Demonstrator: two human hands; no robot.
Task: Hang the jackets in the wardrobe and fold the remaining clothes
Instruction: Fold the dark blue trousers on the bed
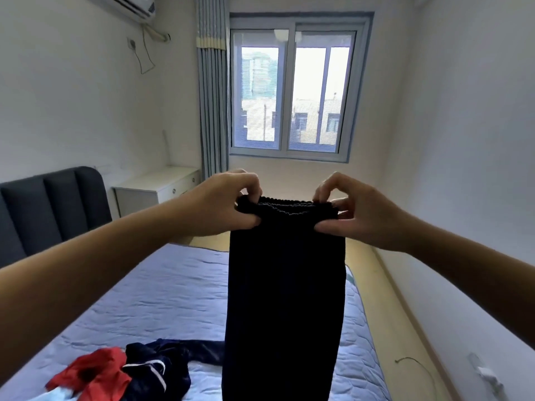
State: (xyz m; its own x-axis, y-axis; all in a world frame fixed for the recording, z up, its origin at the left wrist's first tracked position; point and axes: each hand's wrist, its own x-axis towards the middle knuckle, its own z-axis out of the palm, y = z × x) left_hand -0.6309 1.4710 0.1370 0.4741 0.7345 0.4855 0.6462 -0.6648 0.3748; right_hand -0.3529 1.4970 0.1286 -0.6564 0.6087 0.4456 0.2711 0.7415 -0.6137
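Note:
A pair of black trousers (285,299) hangs straight down in front of me above the bed (162,287). My left hand (220,202) pinches the left end of the elastic waistband and my right hand (356,211) pinches the right end, both held out at chest height. The trouser legs drop past the bottom of the view, so their ends are hidden. On the bed at the lower left lies a heap of clothes: a red garment (95,371), a navy garment with white stripes (160,366) and a bit of light blue cloth (55,396).
The bed has a light blue quilted cover and a dark padded headboard (49,204) on the left. A white nightstand (156,188) stands beyond it, below a curtain (211,91) and a window (292,91). A strip of yellow floor (405,308) runs along the right wall.

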